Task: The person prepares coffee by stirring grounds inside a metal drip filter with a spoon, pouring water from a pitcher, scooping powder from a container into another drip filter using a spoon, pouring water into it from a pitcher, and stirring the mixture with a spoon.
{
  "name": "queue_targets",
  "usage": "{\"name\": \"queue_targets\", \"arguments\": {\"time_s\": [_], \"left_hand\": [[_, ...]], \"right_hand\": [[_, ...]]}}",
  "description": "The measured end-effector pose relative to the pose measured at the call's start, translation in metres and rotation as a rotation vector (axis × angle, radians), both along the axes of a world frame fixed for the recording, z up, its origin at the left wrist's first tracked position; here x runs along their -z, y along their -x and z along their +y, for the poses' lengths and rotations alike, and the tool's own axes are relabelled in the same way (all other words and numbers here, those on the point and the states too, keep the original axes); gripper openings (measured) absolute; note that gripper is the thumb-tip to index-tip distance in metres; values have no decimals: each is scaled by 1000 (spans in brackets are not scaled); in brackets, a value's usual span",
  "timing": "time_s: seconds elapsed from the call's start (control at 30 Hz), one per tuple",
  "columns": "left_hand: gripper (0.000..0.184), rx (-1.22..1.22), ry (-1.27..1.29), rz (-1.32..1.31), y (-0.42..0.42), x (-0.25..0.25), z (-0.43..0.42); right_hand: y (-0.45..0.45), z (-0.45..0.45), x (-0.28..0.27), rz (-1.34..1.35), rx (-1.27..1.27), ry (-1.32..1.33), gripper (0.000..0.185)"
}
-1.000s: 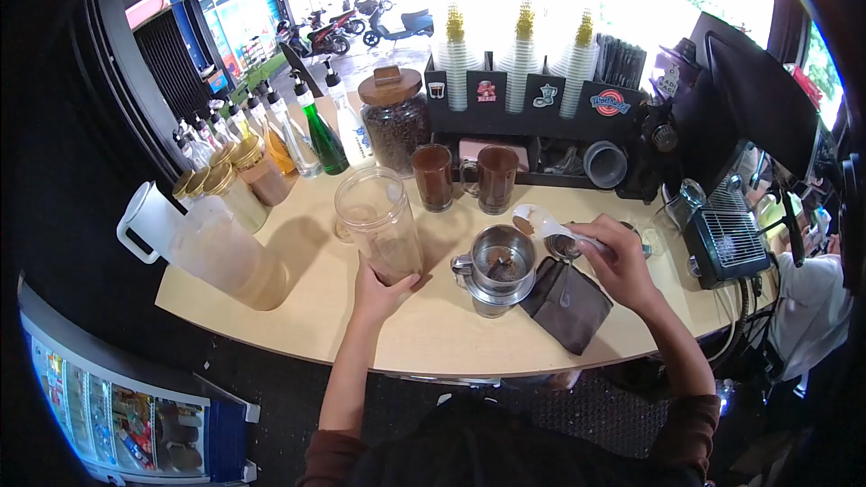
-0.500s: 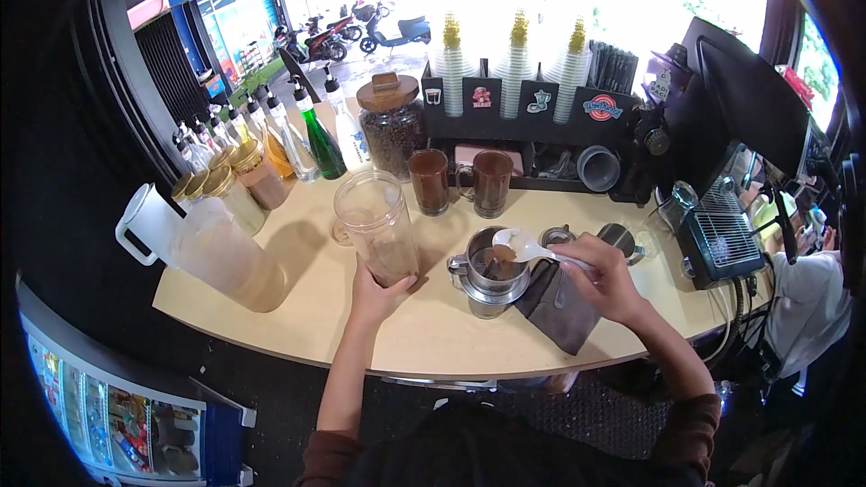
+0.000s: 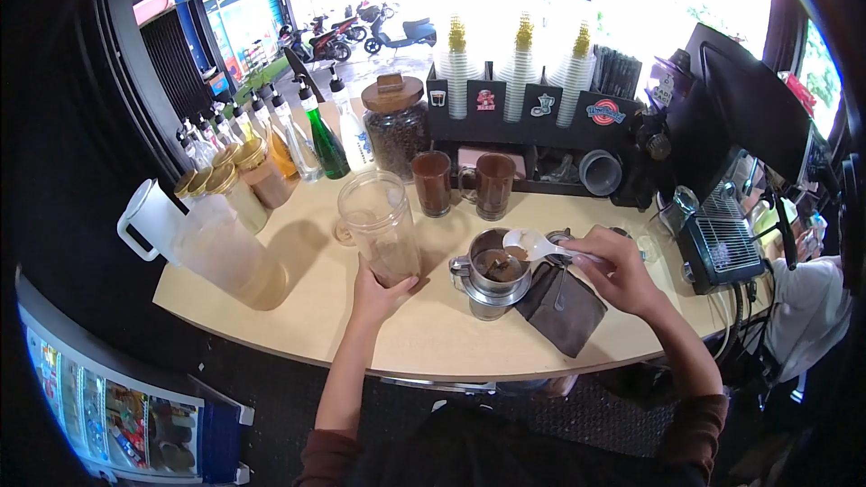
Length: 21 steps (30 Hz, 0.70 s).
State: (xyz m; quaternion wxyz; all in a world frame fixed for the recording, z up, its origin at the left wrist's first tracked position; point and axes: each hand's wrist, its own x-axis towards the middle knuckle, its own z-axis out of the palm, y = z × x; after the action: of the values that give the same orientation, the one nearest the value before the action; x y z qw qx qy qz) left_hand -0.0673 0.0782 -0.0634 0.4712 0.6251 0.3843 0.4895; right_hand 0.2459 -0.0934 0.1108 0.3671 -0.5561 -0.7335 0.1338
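Note:
My left hand (image 3: 384, 295) is wrapped around the lower part of a clear, open-topped jar (image 3: 374, 221), with some brown powder low inside. In my right hand (image 3: 622, 272) is a white plastic spoon (image 3: 544, 246), its bowl tilted over the rim of a metal coffee drip filter (image 3: 497, 289). A little brown powder clings to the spoon's edge, and more lies in the filter. The filter sits on a small glass (image 3: 488, 312), partly hidden beneath it. To its right lies a dark cloth (image 3: 577, 323) with a small metal spoon (image 3: 560, 289) on it.
Two glass mugs of brown drink (image 3: 494, 188) stand behind the filter, near a coffee bean jar (image 3: 397, 140). Syrup bottles (image 3: 325, 140), lidded jars and a cloudy pitcher (image 3: 230, 257) fill the left. A black cup rack (image 3: 487, 126) lines the back; a person in white (image 3: 812, 307) is at right.
The white spoon has shifted slightly right and tilted, with less powder in its bowl. More brown powder shows in the filter. My left hand keeps its hold on the jar.

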Motion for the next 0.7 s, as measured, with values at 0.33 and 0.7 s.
{"name": "queue_targets", "arguments": {"time_s": [0.33, 0.7], "left_hand": [[84, 9, -41, 32, 3, 11, 9], [83, 20, -18, -44, -1, -2, 0]], "right_hand": [[-7, 21, 10, -52, -11, -168, 23], [-1, 31, 17, -38, -9, -159, 26]]}}
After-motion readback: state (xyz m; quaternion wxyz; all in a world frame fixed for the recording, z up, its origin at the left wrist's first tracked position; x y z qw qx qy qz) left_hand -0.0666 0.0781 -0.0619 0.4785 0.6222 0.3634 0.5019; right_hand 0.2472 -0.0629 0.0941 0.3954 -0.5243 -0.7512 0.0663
